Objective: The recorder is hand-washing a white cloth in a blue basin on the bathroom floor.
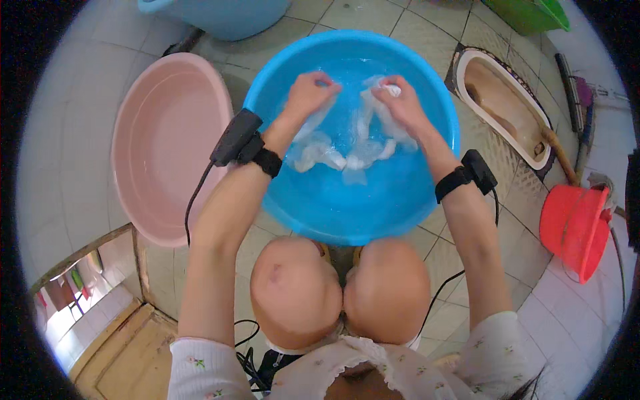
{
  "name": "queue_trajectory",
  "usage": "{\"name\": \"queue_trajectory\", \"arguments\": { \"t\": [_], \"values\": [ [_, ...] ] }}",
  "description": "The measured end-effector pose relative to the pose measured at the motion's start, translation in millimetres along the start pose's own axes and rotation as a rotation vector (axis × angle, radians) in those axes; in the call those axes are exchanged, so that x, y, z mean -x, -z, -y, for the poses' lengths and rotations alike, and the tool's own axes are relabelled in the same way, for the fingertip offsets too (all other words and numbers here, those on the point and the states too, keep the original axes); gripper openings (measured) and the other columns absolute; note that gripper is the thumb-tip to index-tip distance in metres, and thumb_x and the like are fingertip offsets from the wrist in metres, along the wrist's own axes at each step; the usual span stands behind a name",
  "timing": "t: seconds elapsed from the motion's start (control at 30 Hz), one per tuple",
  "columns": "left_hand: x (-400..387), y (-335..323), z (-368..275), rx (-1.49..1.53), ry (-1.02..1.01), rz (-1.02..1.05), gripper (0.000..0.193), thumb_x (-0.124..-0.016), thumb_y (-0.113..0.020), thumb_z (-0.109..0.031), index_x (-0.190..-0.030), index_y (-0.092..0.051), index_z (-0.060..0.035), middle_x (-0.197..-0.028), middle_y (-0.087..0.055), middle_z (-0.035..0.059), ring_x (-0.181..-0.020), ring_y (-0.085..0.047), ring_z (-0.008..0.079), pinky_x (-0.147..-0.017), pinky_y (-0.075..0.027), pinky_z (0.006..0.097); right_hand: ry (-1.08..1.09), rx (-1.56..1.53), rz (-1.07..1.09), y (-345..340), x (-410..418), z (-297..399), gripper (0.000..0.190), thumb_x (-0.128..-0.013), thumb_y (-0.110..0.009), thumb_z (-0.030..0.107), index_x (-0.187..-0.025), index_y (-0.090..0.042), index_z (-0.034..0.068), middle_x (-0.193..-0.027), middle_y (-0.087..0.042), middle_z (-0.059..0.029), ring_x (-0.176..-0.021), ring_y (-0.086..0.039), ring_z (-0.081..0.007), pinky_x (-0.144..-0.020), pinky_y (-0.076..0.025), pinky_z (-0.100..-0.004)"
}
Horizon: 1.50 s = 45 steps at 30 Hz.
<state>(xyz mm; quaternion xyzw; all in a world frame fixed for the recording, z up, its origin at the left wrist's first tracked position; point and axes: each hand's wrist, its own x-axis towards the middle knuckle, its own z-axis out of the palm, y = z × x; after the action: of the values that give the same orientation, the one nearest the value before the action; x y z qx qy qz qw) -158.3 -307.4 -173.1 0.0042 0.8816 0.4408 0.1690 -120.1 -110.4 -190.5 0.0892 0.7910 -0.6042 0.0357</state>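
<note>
A wide blue plastic basin [350,210] with water in it stands on the floor before my knees. Wet, thin white cloth [320,154] lies bunched in the water, partly sheer. Over the basin's left half, my left hand [311,92] has thumb and fingers pinched at the cloth, which trails below it. My right hand [402,102] grips a bunched white part of the cloth, and more hangs from it into the water. Whether this is one piece or two, I cannot tell. Both wrists wear black straps with small devices.
To the left is a pink oval basin [172,150]. A blue tub [225,20] and a green basin [532,15] stand farther off. A squat toilet [505,105] is set in the tiled floor at right, near a red bucket [570,227]. Black cables [445,290] run beside my legs.
</note>
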Motion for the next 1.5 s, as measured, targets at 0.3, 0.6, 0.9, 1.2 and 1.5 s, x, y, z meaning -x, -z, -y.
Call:
{"name": "queue_trajectory", "arguments": {
  "t": [0.3, 0.6, 0.9, 1.2, 1.5],
  "values": [
    [25.9, 1.5, -57.9, 0.023, -0.417, -0.089, 0.025, -0.064, -0.066, -0.019, -0.084, -0.058, -0.0054, -0.078, -0.058, 0.0053, -0.069, -0.054, 0.0123, -0.063, -0.045, 0.0252, 0.002, -0.245, -0.105, 29.1, 5.6, 70.5, 0.027, -0.066, -0.064, 0.023, -0.084, -0.058, 0.004, -0.075, -0.060, -0.0064, -0.068, -0.055, -0.0134, -0.059, -0.044, -0.0268],
    [95.8, -32.1, 61.5, -0.589, -0.405, 0.527, 0.032, -0.057, -0.065, -0.021, -0.085, -0.058, -0.0079, -0.080, -0.059, 0.0111, -0.076, -0.056, 0.0273, -0.072, -0.043, 0.0364, 0.437, 0.372, 0.124, 57.2, 34.8, 49.6, 0.025, -0.067, -0.060, 0.018, -0.091, -0.058, 0.011, -0.084, -0.056, -0.0111, -0.077, -0.054, -0.0229, -0.068, -0.043, -0.0320],
    [33.3, 29.3, 63.3, -0.048, 0.225, 0.071, 0.037, -0.065, -0.062, -0.029, -0.091, -0.057, -0.0015, -0.078, -0.060, 0.0115, -0.068, -0.059, 0.0216, -0.055, -0.045, 0.0317, 0.265, 1.035, 0.660, 51.4, 72.5, 0.4, 0.035, -0.063, -0.063, 0.019, -0.097, -0.058, 0.019, -0.092, -0.051, -0.0093, -0.085, -0.051, -0.0271, -0.072, -0.042, -0.0359],
    [29.6, -11.7, 122.3, -0.430, 0.351, -0.039, 0.047, -0.066, -0.054, -0.040, -0.093, -0.057, -0.0020, -0.089, -0.057, 0.0206, -0.085, -0.055, 0.0313, -0.074, -0.043, 0.0380, -0.062, 0.568, 0.119, -10.2, 64.1, -35.9, 0.024, -0.070, -0.052, 0.034, -0.081, -0.061, 0.014, -0.081, -0.057, -0.0151, -0.078, -0.055, -0.0312, -0.068, -0.043, -0.0416],
    [46.7, 20.2, 41.6, -0.085, 0.180, 0.172, 0.025, -0.070, -0.060, -0.025, -0.082, -0.058, -0.0025, -0.071, -0.059, 0.0093, -0.067, -0.058, 0.0171, -0.057, -0.048, 0.0312, -0.050, 0.283, 0.024, 7.1, 42.1, -35.9, 0.031, -0.072, -0.054, 0.031, -0.080, -0.058, 0.001, -0.075, -0.057, -0.0195, -0.074, -0.055, -0.0328, -0.065, -0.043, -0.0381]
  ]
}}
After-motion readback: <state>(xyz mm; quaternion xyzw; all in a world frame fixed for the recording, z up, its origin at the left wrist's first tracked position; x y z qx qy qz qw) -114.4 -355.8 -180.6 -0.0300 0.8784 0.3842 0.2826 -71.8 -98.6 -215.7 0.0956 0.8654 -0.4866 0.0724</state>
